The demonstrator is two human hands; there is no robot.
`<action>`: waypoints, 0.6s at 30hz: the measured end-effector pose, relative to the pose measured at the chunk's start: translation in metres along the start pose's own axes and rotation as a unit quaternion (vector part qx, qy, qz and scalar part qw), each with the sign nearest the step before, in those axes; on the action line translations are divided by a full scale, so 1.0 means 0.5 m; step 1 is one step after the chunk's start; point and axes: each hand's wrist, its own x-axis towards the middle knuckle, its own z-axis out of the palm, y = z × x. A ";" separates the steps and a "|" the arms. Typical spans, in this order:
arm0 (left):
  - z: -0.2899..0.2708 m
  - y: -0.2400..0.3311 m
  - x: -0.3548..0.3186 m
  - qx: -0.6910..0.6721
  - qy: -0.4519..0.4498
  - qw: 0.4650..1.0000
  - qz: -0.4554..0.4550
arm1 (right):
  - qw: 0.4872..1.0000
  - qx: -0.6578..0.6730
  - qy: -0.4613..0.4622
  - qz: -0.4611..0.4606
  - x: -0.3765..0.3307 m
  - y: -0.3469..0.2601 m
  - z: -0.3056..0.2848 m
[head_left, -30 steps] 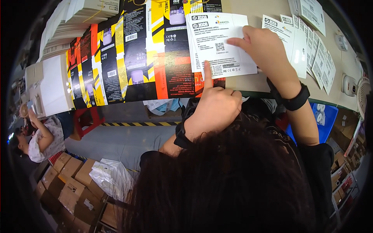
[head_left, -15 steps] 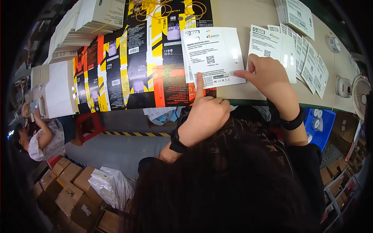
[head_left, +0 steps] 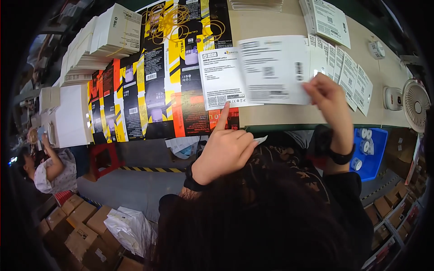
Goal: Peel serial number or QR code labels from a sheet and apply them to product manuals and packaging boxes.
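My right hand (head_left: 329, 94) is closed, pinching the right edge of a white printed card (head_left: 275, 74) that is lifted and blurred by motion. Its left side overlaps another white printed card (head_left: 221, 77) lying on the dark, yellow-striped printed sheets. On that lower card's bottom edge rests the outstretched index finger of my left hand (head_left: 224, 151). The other left fingers are curled in, and a small white pointed thing (head_left: 261, 140) sticks out beside the thumb; what it is I cannot make out. Further right lies a fanned row of similar cards (head_left: 346, 74).
Banded stacks of white cards (head_left: 118, 34) stand at the far left. Yellow rubber bands (head_left: 169, 20) lie on the printed sheets (head_left: 156, 77). To the right are a white fan (head_left: 415, 105) and a tape roll (head_left: 376, 49). A blue bin (head_left: 375, 153) sits below the table edge.
My right hand has shifted right and slightly down, and the card it grips has slid right, uncovering the one beneath. My left hand has moved down and left. The whole view has shifted slightly.
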 end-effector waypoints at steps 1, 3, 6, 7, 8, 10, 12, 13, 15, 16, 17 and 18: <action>-0.004 0.008 -0.002 0.004 0.001 1.000 -0.004 | 1.000 0.003 -0.004 -0.003 -0.008 0.006 -0.024; -0.006 0.011 0.005 -0.007 0.044 0.999 0.013 | 0.975 -0.203 0.088 0.035 -0.017 0.021 -0.065; -0.008 0.005 0.019 -0.016 0.067 0.997 0.033 | 0.964 -0.205 0.158 0.068 -0.011 0.026 -0.096; -0.010 0.005 0.022 -0.015 0.071 0.996 0.043 | 0.956 -0.204 0.192 0.084 -0.011 0.021 -0.094; -0.013 0.005 0.026 -0.015 0.075 0.996 0.053 | 0.957 -0.202 0.190 0.084 -0.013 0.018 -0.087; -0.017 0.009 0.032 -0.024 0.092 0.994 0.054 | 0.992 -0.040 0.114 -0.029 -0.020 0.009 -0.054; -0.017 0.008 0.032 -0.047 0.129 0.989 0.061 | 0.993 0.092 -0.012 -0.079 -0.028 -0.012 -0.006; -0.020 0.009 0.028 -0.044 0.130 0.989 0.055 | 0.982 0.142 -0.101 -0.074 -0.033 -0.026 0.019; -0.019 -0.007 0.040 -0.055 0.163 0.984 0.054 | 0.968 0.157 -0.182 -0.075 -0.026 -0.033 0.056; -0.023 -0.010 0.040 -0.054 0.182 0.980 0.054 | 0.946 0.170 -0.262 -0.087 -0.025 -0.035 0.070; -0.027 -0.014 0.038 -0.051 0.181 0.981 0.050 | 0.944 0.173 -0.265 -0.088 -0.025 -0.034 0.079; -0.031 -0.018 0.036 -0.041 0.190 0.980 0.033 | 0.947 0.158 -0.274 -0.056 -0.024 -0.032 0.087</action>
